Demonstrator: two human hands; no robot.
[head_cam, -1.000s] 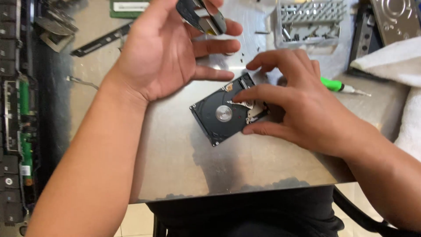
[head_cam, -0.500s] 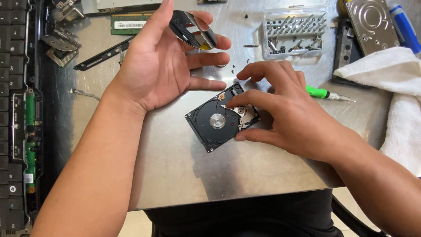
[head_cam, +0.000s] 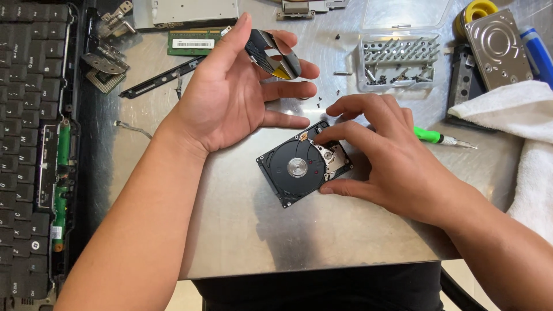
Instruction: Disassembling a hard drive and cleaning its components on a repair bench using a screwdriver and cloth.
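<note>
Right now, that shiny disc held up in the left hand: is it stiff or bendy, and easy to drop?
The shiny disc is probably stiff: it stays flat though the left hand holds it only by its edge. Its mirror-smooth face suggests it is slippery and marks easily. Being round and thin, it might roll if dropped on the metal table.

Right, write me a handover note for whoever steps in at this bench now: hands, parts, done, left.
Left hand: raised, fingers spread, holding the shiny round platter disc at its fingertips.
Right hand: fingers on the small black opened hard drive, at its silver arm corner.
Drive lies on the steel table; green-handled screwdriver beside the right hand; clear bit case behind.
Done: cover off, platter out.
Left: arm assembly apparently still inside.
</note>
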